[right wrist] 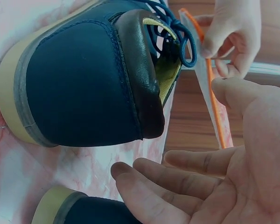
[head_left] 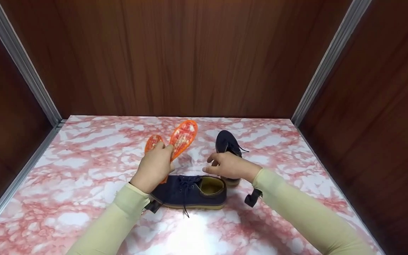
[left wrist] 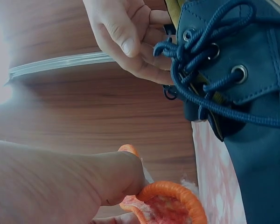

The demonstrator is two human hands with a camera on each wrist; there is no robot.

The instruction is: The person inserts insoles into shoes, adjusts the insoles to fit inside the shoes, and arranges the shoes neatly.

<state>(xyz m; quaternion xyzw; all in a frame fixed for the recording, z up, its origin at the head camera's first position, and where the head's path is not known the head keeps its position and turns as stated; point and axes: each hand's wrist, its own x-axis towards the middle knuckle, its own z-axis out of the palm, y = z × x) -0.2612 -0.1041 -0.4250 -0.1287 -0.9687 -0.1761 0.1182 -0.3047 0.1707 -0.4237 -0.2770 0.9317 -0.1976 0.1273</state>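
Observation:
My left hand [head_left: 155, 165] pinches a pair of insoles with orange rims and mottled red-and-white faces. One insole [head_left: 183, 137] slants up to the right and the other insole [head_left: 152, 141] shows to the left of the fingers. Under that hand a navy lace-up shoe [head_left: 170, 193] lies sideways, its toe partly hidden by the wrist. My right hand [head_left: 230, 165] holds nothing, its fingers loosely bent above the heel side of that shoe. It covers part of a second navy shoe [head_left: 225, 140], whose toe points away. The right wrist view shows the near shoe's heel [right wrist: 79, 84] beside my right fingers [right wrist: 177, 177].
Both shoes stand on a table [head_left: 83, 212] with a pink-and-white marbled top. Brown wood-grain panels [head_left: 190, 60] rise at the back and on both sides, joined by grey metal corner posts [head_left: 331, 60]. A loose shoelace [head_left: 186, 210] trails from the near shoe.

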